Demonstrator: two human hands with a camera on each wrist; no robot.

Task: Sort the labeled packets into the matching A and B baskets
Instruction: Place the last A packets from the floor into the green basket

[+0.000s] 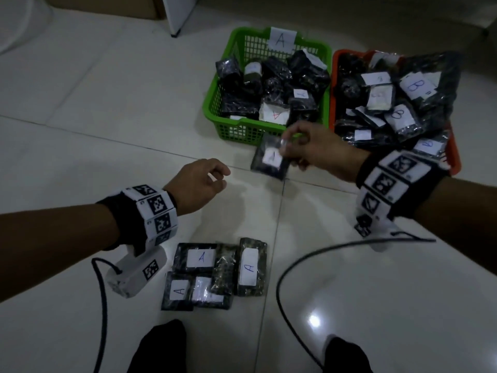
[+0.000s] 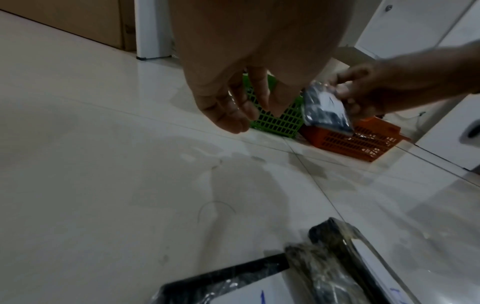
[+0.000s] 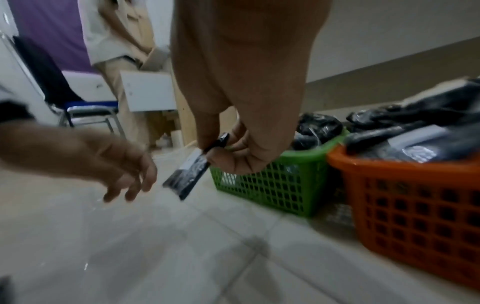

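From the head view, the right hand (image 1: pixel 317 149) pinches a small black plastic-wrapped packet with a white paper label (image 1: pixel 271 160) by its upper corner, thumb and fingertips closed on it, so that it hangs in the air just in front of the near rim of the green plastic lattice basket tagged A (image 1: pixel 228 84); the label's mark is blurred here. The left hand (image 1: pixel 199 184) hovers beside it, fingers loosely curled and holding nothing. The orange plastic lattice basket (image 1: pixel 455 157) stands against the green one and is heaped above its rim with B packets, while a cluster of flat black packets labelled A (image 1: pixel 215 273) waits on the pale glossy tiled floor (image 1: pixel 80 135). The corner pinch looks slight, so the slick wrapping could slip out short of the rim; a careless toss could also land on the overfull orange heap next door or knock something off it. From the left wrist view, the left fingers (image 2: pixel 228 115) hang relaxed and apart, and the held packet's label shows a stroke like an A, which the head view does not settle. From the right wrist view, the packet appears edge-on, clamped between thumb and fingers and dangling lower than the green basket's rim (image 3: pixel 306 152), so it needs lifting; this view also shows a chair (image 3: pixel 88 111) and a standing person (image 3: pixel 116 41) in the background, unseen elsewhere.
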